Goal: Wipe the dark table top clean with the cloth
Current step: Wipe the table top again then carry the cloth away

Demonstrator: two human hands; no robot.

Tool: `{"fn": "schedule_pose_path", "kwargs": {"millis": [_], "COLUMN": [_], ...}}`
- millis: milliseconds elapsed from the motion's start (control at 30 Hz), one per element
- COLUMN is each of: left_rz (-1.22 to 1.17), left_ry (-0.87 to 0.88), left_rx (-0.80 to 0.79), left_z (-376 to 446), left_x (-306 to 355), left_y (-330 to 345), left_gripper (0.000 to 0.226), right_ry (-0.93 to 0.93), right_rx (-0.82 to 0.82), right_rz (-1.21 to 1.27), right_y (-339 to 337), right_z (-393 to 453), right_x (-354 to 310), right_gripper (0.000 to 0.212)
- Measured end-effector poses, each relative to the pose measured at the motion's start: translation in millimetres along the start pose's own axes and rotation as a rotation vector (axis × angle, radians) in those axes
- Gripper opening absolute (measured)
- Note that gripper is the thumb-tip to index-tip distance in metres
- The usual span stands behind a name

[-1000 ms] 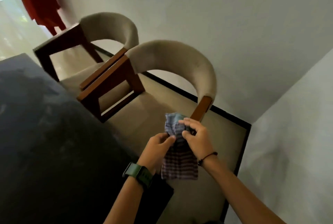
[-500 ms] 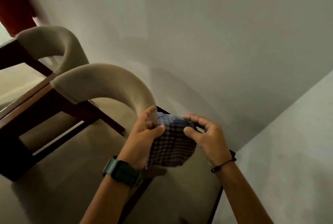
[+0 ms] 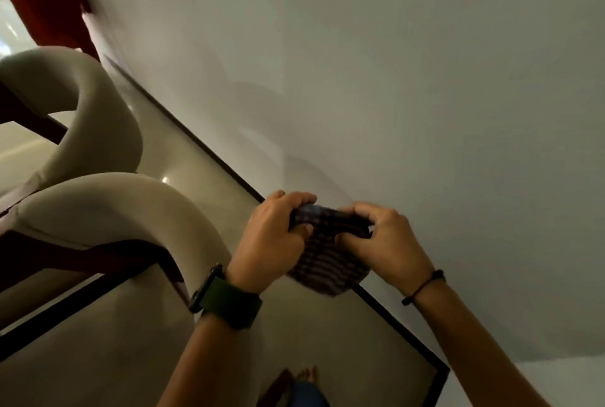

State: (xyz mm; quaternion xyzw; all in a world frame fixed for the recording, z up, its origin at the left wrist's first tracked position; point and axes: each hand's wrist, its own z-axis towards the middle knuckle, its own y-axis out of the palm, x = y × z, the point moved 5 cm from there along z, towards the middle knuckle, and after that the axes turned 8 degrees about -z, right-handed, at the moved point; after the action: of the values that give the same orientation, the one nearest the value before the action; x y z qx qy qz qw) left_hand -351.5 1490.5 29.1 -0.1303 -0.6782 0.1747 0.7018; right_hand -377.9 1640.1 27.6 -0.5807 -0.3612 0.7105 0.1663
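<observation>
A checked blue and dark cloth (image 3: 327, 256) is bunched in the air in front of me, above the floor by the wall. My left hand (image 3: 273, 239), with a green watch on its wrist, grips the cloth's left side. My right hand (image 3: 383, 243), with a dark cord bracelet, grips the right side. Both hands pinch the upper edge and the rest hangs down between them. The dark table top is out of view.
Two beige upholstered chairs with dark wooden frames stand at the left, the nearer one (image 3: 108, 206) close beside my left forearm, the other (image 3: 78, 105) behind it. A white wall (image 3: 393, 79) with a dark skirting strip (image 3: 209, 157) runs ahead. My foot (image 3: 304, 383) shows on the pale floor.
The view has swung right and away from the dark table, which has left the frame. Both hands have gathered the hanging cloth into a tighter bunch and risen toward the wall.
</observation>
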Motion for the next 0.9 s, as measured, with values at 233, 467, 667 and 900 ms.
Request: {"fn": "schedule_pose_path", "kwargs": {"millis": [233, 467, 667, 900], "left_rz": [0.083, -0.373, -0.646, -0.858], "left_ry": [-0.066, -0.312, -0.443, -0.416], "left_rx": [0.237, 0.339, 0.704, 0.917], "left_z": [90, 180, 241, 311], "left_x": [-24, -61, -83, -114], "left_y": [-68, -99, -116, -172], "left_gripper": [0.016, 0.010, 0.017, 0.017], "right_ry": [-0.227, -0.086, -0.075, -0.079], "right_rx": [-0.217, -0.564, -0.919, -1.076], "right_rz": [-0.133, 0.344, 0.557, 0.625], "right_y": [25, 60, 96, 163], "right_z": [149, 282, 372, 492], "right_x": [-36, -24, -31, -81], "right_gripper": [0.006, 0.007, 0.052, 0.058]}}
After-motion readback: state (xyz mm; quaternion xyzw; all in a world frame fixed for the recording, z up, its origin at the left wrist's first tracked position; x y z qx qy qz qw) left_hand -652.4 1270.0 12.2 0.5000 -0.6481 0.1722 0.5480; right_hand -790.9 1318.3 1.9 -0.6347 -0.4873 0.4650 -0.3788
